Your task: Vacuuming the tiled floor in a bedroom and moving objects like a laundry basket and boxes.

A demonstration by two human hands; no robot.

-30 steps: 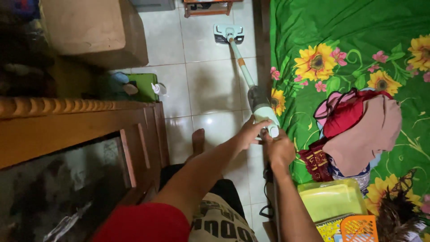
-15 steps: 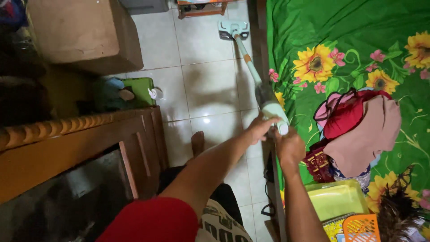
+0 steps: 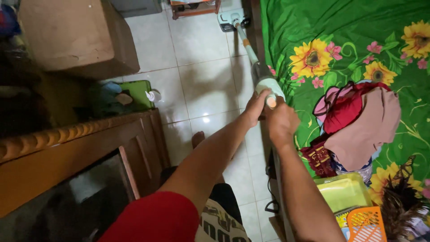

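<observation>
Both hands close on the top end of a slim pale-green stick vacuum cleaner, which slants away across the white tiled floor along the edge of the bed. The left hand wraps the rounded pale-green body from the near side, fingers curled against it. The right hand sits just beside it, its grip pressed together around the handle end, where a small orange knob shows between the two hands; how far the fingers reach around the far side is hard to tell from this angle. The cleaner's flat floor head rests on the tiles at the far end of the tube, close to a low wooden stand.

To the right lies a bed covered with a green sheet printed with yellow sunflowers, carrying a heap of red and dusty-pink clothes. Nearer the person are a yellow-green plastic tray and an orange plastic basket. To the left stands a brown carved wooden cabinet, with a green flat container and a small white bottle on the floor beyond it, and a large brown cardboard box further off.
</observation>
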